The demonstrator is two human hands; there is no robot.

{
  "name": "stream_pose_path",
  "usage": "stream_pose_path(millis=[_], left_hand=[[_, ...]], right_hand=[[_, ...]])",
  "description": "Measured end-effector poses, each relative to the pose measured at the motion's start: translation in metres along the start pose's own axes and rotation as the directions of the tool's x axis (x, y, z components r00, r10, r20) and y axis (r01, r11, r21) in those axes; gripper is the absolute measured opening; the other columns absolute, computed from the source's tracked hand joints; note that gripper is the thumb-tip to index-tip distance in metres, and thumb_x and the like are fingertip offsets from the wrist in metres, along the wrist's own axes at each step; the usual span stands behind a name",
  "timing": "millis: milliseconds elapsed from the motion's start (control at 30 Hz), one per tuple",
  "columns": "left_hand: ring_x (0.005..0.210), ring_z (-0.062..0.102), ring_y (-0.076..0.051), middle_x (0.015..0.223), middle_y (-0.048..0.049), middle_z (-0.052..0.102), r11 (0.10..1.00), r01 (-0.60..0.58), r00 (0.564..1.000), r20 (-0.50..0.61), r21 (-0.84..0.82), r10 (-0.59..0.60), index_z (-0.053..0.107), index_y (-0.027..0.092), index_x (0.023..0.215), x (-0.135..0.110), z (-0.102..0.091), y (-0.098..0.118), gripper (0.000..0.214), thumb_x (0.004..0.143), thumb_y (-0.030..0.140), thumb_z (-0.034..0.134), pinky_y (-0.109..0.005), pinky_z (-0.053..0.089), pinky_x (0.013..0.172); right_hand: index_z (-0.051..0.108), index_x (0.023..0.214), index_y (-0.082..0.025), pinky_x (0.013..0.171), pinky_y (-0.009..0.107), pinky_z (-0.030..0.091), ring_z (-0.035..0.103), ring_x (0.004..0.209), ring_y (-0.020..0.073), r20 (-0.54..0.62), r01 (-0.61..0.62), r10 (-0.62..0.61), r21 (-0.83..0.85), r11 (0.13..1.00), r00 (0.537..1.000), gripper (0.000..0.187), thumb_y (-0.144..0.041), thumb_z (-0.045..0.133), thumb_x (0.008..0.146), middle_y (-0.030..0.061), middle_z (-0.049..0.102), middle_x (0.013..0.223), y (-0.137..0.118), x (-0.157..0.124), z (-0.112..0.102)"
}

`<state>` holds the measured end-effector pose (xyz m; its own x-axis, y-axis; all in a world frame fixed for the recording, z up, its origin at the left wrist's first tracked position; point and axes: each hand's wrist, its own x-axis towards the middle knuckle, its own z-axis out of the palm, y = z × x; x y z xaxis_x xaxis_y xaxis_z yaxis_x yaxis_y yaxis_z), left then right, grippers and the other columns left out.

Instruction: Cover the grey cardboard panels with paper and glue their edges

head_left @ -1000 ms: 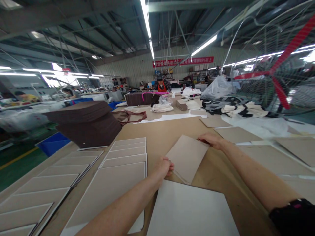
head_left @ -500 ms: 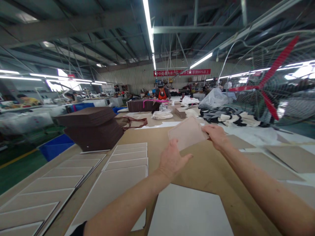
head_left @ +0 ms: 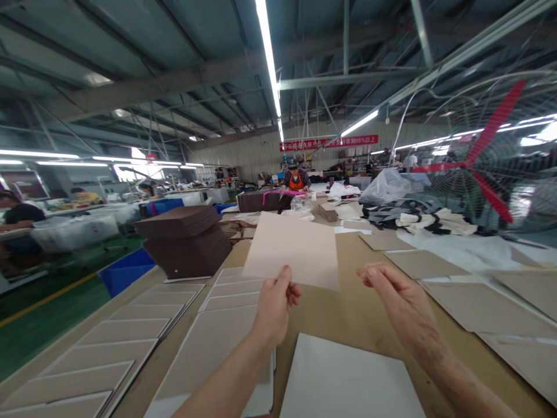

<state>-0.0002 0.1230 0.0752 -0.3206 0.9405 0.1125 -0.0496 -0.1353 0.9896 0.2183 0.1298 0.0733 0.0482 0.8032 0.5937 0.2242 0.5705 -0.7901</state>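
My left hand (head_left: 273,303) pinches the lower edge of a pale beige sheet (head_left: 292,248) and holds it up above the table. My right hand (head_left: 394,288) hovers just right of the sheet with fingers loosely curled, holding nothing and not touching it. Below my hands lies a white board (head_left: 348,377) on the brown table (head_left: 348,305). Rows of overlapping grey boards with white edges (head_left: 174,325) lie to the left.
A stack of dark brown boards (head_left: 185,241) stands at the left, with a blue bin (head_left: 124,273) beside it. Grey sheets (head_left: 470,290) lie at the right. A large red-bladed fan (head_left: 483,162) stands far right. A person in orange (head_left: 296,180) works at the far end.
The sheet went from lying on the table to being lifted. It passed from my right hand to my left, which now holds it upright; my right hand let go.
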Motion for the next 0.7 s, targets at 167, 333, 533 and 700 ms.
stream_pose_path(millis=[167, 333, 533, 700], left_hand=[[0.057, 0.06, -0.009, 0.063, 0.0021, 0.057, 0.882, 0.242, 0.97, 0.098, -0.405, -0.221, 0.051, 0.017, 0.071, -0.044, 0.005, -0.014, 0.036, 0.085, 0.042, 0.074, -0.016, 0.048, 0.049], [0.058, 0.062, -0.008, 0.065, 0.0027, 0.058, 0.752, 0.358, 0.933, 0.178, -0.554, -0.313, 0.054, 0.016, 0.074, -0.066, 0.016, -0.024, 0.031, 0.082, 0.032, 0.08, -0.015, 0.049, 0.048], [0.058, 0.058, -0.009, 0.065, 0.0026, 0.058, 0.74, 0.377, 0.926, 0.234, -0.558, -0.295, 0.058, 0.015, 0.074, -0.081, 0.021, -0.029, 0.041, 0.071, 0.042, 0.088, -0.017, 0.047, 0.049], [0.073, 0.061, -0.016, 0.09, -0.006, 0.066, 0.842, 0.276, 0.94, 0.315, -0.464, -0.134, 0.064, 0.016, 0.098, -0.094, 0.004, -0.031, 0.049, 0.081, 0.061, 0.072, -0.025, 0.049, 0.056]], right_hand=[[0.071, 0.108, -0.026, 0.081, 0.036, 0.048, 0.061, 0.096, 0.0242, -0.091, -0.142, 0.144, 0.019, 0.99, 0.985, 0.038, -0.056, 0.061, 0.087, 0.0044, 0.067, 0.111, 0.018, -0.01, -0.002], [0.073, 0.112, -0.026, 0.082, 0.034, 0.047, 0.061, 0.094, 0.0208, -0.143, -0.175, 0.172, -0.011, 0.984, 0.975, 0.039, -0.053, 0.062, 0.087, 0.0034, 0.068, 0.114, 0.006, -0.009, -0.002], [0.076, 0.092, -0.021, 0.061, 0.025, 0.047, 0.06, 0.069, 0.0157, -0.197, -0.335, 0.407, 0.315, 0.888, 0.892, 0.041, -0.047, 0.086, 0.062, 0.0006, 0.071, 0.078, -0.005, -0.01, -0.009], [0.074, 0.08, -0.021, 0.053, 0.022, 0.052, 0.062, 0.058, 0.0144, -0.04, -0.433, 0.582, 0.626, 0.648, 0.812, 0.037, -0.035, 0.093, 0.052, 0.0006, 0.072, 0.071, -0.008, -0.021, -0.03]])
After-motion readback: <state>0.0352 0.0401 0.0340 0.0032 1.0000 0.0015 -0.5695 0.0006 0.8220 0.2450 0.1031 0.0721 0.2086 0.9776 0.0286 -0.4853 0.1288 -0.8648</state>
